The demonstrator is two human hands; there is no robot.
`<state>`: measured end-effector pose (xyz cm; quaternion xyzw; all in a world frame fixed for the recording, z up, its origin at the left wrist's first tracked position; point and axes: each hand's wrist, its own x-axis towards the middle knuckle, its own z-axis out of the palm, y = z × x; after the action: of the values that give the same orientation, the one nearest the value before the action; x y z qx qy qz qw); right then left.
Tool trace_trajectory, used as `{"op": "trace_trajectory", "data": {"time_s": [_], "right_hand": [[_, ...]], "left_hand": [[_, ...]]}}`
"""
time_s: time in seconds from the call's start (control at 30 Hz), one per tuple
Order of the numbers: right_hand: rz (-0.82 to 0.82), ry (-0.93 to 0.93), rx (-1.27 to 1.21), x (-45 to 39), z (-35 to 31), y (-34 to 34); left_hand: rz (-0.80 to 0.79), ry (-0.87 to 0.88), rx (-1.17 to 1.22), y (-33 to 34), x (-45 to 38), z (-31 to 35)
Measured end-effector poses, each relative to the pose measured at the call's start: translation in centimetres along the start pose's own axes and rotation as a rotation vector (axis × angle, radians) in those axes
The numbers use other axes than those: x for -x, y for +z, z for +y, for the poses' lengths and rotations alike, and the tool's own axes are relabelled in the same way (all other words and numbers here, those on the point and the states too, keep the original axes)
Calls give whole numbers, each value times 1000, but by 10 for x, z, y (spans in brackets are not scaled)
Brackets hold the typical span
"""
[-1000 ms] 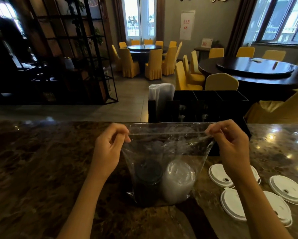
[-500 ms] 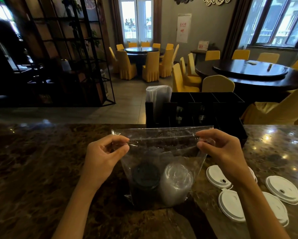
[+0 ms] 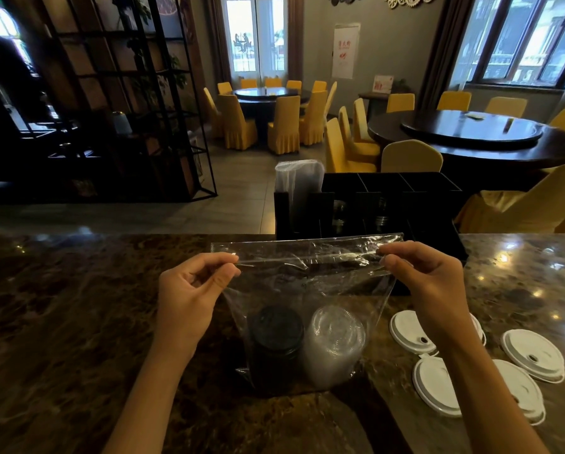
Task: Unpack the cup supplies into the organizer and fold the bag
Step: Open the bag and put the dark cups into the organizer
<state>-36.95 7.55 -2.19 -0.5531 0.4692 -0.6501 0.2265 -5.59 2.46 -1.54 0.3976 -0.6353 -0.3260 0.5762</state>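
A clear plastic bag [image 3: 307,286] stands on the dark marble counter [image 3: 61,322]. Inside it sit a stack of black lids [image 3: 276,339] on the left and a stack of clear lids [image 3: 335,342] on the right. My left hand [image 3: 192,296] pinches the bag's top edge at the left corner. My right hand [image 3: 428,286] pinches the top edge at the right corner. Behind the bag stands a black compartmented organizer [image 3: 389,191], with a sleeve of clear cups [image 3: 297,188] upright in its left slot.
Several white cup lids [image 3: 435,385] lie on the counter at the right, beside my right forearm. The counter's far edge runs just behind the organizer. Beyond it are round tables, yellow chairs and a black metal shelf at the left.
Both hands have lowered slightly with the bag's top edge and the opening between them looks flatter and more stretched. The lid stacks inside have stayed put.
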Motion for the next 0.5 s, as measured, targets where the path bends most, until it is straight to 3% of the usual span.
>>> {"op": "trace_trajectory", "data": {"time_s": [0.5], "right_hand": [[10, -40, 162, -5, -2, 3]], "left_hand": [[1, 44, -55, -1, -3, 1]]}}
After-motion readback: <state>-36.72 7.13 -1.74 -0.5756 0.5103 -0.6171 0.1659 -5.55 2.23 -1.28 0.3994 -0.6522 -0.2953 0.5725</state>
